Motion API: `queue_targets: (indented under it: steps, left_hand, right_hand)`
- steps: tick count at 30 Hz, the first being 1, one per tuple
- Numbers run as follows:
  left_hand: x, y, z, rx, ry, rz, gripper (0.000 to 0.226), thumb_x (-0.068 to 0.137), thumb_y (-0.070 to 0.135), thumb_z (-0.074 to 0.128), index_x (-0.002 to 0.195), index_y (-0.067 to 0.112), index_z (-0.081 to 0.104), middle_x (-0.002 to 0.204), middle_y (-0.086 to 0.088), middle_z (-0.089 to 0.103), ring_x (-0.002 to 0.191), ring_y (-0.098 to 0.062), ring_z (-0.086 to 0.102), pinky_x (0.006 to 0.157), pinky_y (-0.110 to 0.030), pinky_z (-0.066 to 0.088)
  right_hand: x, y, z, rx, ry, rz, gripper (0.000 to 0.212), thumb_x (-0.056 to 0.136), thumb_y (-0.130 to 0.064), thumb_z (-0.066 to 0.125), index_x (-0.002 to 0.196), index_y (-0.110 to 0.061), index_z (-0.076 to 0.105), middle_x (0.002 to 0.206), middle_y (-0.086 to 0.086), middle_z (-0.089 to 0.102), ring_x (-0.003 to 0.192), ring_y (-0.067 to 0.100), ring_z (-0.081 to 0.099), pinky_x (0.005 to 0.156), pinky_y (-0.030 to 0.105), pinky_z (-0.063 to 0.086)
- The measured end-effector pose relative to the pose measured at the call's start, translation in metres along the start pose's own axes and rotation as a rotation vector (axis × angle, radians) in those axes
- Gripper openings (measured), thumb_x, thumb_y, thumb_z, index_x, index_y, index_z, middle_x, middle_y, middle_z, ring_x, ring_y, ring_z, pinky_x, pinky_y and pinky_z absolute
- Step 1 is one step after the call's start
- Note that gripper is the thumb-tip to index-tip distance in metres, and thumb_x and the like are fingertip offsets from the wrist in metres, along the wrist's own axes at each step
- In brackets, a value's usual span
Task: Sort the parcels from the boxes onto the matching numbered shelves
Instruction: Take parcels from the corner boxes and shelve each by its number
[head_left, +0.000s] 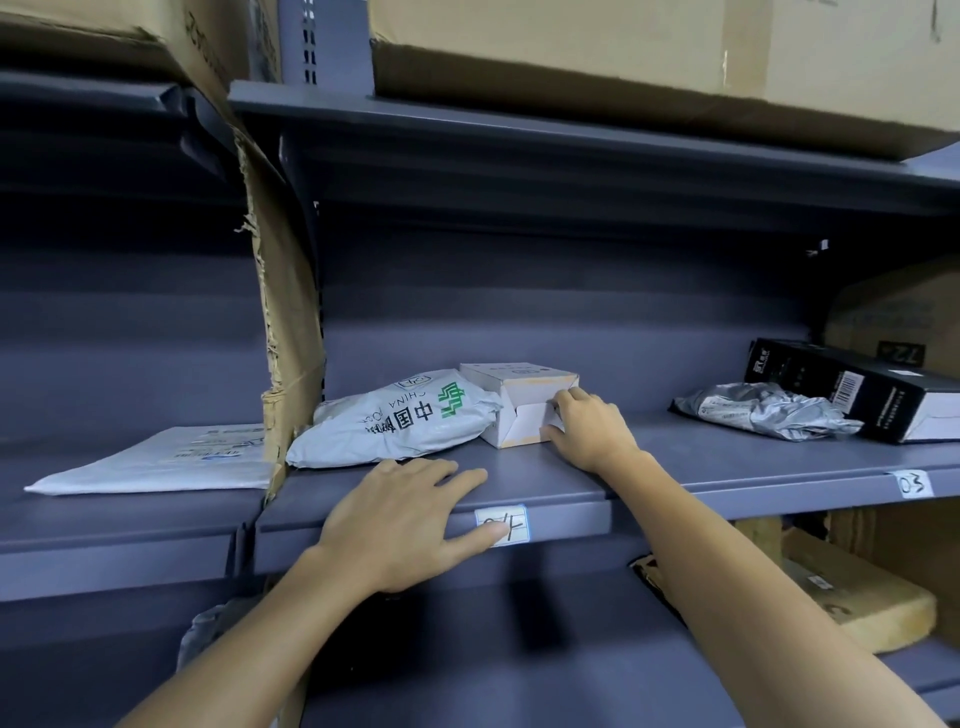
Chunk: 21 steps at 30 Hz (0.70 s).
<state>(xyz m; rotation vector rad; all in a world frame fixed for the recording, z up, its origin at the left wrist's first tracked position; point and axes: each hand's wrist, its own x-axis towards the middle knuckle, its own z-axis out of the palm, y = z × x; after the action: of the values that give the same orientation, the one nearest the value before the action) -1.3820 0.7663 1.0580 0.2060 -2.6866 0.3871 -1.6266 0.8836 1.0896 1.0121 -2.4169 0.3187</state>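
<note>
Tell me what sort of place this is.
Probably a parcel sorting room: grey metal shelves with handwritten number labels, a postal bag and a small box on them, big cartons above.

Grey mailer bag (400, 415): "CHINA POST" and Chinese characters beside a green logo, upside down to the viewer.
Right shelf label (912, 484): handwritten "03".
Centre shelf label (511, 522): handwritten, partly under the left hand (400, 525), unclear.
Black box (852, 387): barcode, print too small.
White box (519, 400): print too small.
</note>
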Motion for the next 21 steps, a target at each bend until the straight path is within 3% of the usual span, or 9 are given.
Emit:
queue_targets:
  steps: [2,5,11,13,15,17,21]
  left_hand:
    - [0.001,-0.001,0.002,-0.009,0.020,0.001,0.097,0.073,0.083,-0.004,0.155,0.039,0.024,0.158,0.012,0.032,0.143,-0.010,0.030,0.115,-0.032,0.022]
    - [0.000,-0.001,0.003,0.020,0.050,0.007,0.105,0.068,0.084,-0.014,0.153,0.039,0.027,0.154,0.013,0.038,0.140,-0.010,0.035,0.113,-0.032,0.026]
    - [0.000,-0.001,0.006,0.059,0.087,0.015,0.095,0.080,0.086,-0.003,0.150,0.036,0.038,0.146,0.010,0.049,0.134,-0.014,0.045,0.107,-0.033,0.033]
    - [0.000,-0.002,0.007,0.095,0.129,0.023,0.091,0.083,0.081,0.004,0.140,0.030,0.054,0.131,0.006,0.061,0.120,-0.018,0.058,0.101,-0.035,0.040]
    - [-0.002,-0.003,0.012,0.147,0.196,0.050,0.080,0.090,0.074,0.016,0.118,0.022,0.070,0.106,0.002,0.071,0.098,-0.021,0.068,0.090,-0.035,0.044]
    - [-0.006,0.000,0.016,0.126,0.252,0.042,0.066,0.092,0.064,0.029,0.104,0.016,0.073,0.095,-0.001,0.072,0.090,-0.024,0.069,0.086,-0.035,0.039]
    - [-0.015,0.032,0.018,0.052,0.270,0.078,0.058,0.092,0.050,0.037,0.121,0.012,0.070,0.120,-0.010,0.069,0.114,-0.028,0.065,0.104,-0.042,0.032]
  right_hand:
    - [-0.006,-0.002,-0.005,-0.013,0.036,0.032,0.035,0.103,-0.027,0.043,0.131,-0.006,0.047,0.134,0.012,0.051,0.114,0.035,0.054,0.082,0.038,0.035]
    - [-0.021,-0.005,-0.017,-0.030,0.113,0.104,0.038,0.105,-0.031,0.038,0.134,-0.008,0.046,0.131,0.011,0.052,0.115,0.032,0.053,0.089,0.039,0.037]
    - [-0.076,-0.014,-0.033,0.047,0.114,0.116,0.043,0.106,-0.043,0.035,0.129,-0.010,0.052,0.126,0.011,0.054,0.118,0.033,0.049,0.094,0.042,0.036]
    - [-0.099,-0.015,-0.039,0.043,0.070,0.089,0.045,0.106,-0.044,0.034,0.133,-0.011,0.051,0.129,0.011,0.052,0.122,0.033,0.046,0.098,0.044,0.035]
    - [-0.124,-0.013,-0.042,0.021,0.018,0.074,0.045,0.106,-0.045,0.034,0.135,-0.013,0.050,0.130,0.011,0.050,0.123,0.034,0.044,0.099,0.043,0.034]
    - [-0.148,-0.007,-0.045,0.021,0.001,0.063,0.046,0.105,-0.047,0.036,0.136,-0.016,0.050,0.130,0.009,0.050,0.124,0.032,0.044,0.100,0.041,0.034]
    - [-0.187,0.015,-0.057,-0.018,-0.101,-0.004,0.058,0.101,-0.051,0.046,0.151,-0.024,0.035,0.150,0.003,0.038,0.140,0.028,0.032,0.107,0.045,0.031]
